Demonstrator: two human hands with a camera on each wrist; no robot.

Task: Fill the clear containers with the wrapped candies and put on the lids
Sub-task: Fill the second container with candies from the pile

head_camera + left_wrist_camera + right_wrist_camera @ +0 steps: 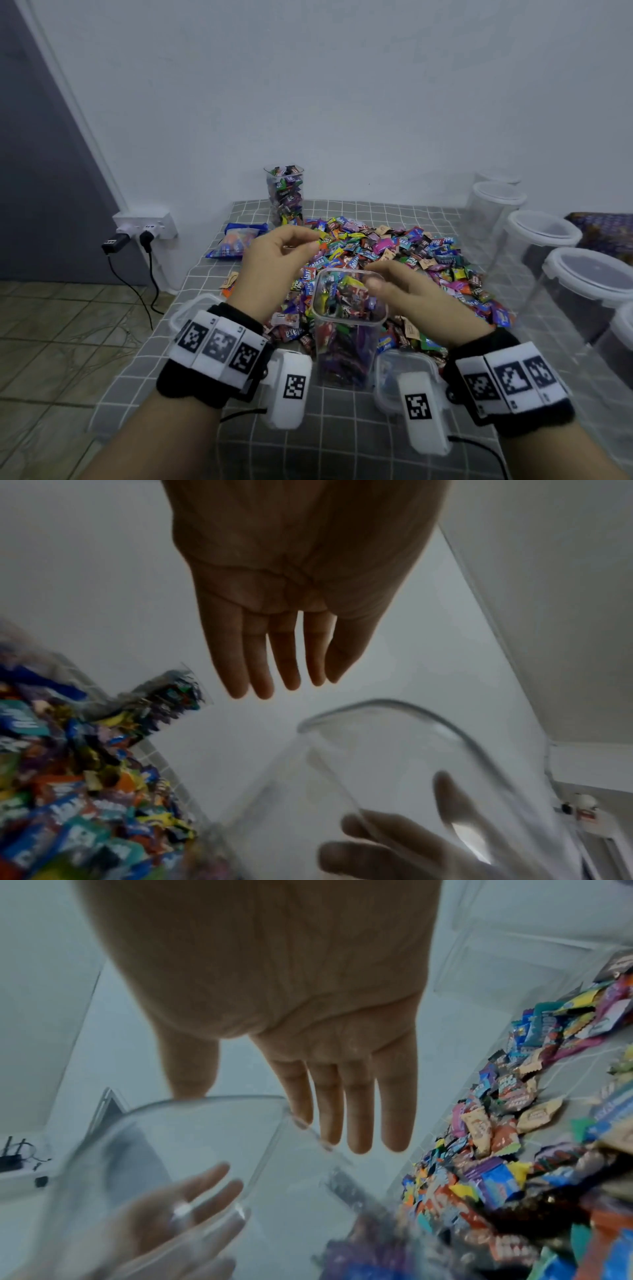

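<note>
Two hands of mine hover with fingers loose, gripping nothing: left hand (274, 265) over the crinkly heap of wrapped candies (404, 253), right hand (414, 296) at the rim of the clear, rounded-square container (346, 342), nearly full, on the checked table (342, 445).

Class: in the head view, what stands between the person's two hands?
The near clear container, open-topped and nearly full of wrapped candies, stands on the checked cloth between the left hand and right hand. The head view shows this best.
</note>
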